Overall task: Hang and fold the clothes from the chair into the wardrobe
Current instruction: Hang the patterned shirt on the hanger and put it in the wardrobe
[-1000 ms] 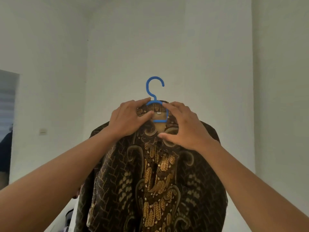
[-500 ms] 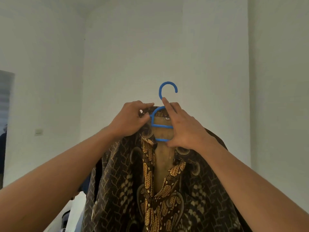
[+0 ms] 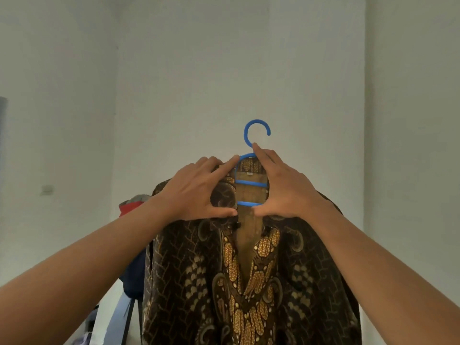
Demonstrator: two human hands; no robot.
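A dark brown batik shirt [image 3: 199, 282] with gold patterns hangs on a blue plastic hanger [image 3: 250, 183], held up in front of a white wall. The hanger's hook [image 3: 256, 131] sticks out above the collar, and two blue crossbars show in the open neck. My left hand [image 3: 196, 192] grips the left side of the collar, index finger at the hanger's top and thumb below. My right hand [image 3: 283, 190] grips the right side of the collar and hanger, its index fingertip at the base of the hook. The shirt's lower part runs out of view.
Behind the shirt at the left, a red and grey garment [image 3: 132, 202] and a dark blue one [image 3: 135, 275] lie on a chair with a black leg [image 3: 128, 317]. A wall switch [image 3: 47, 189] sits on the left wall. White walls surround.
The hanger has shifted to the right and the view has turned left. My hands have spread apart on the collar, opening the neck so both crossbars show. The chair clothes have come into sight.
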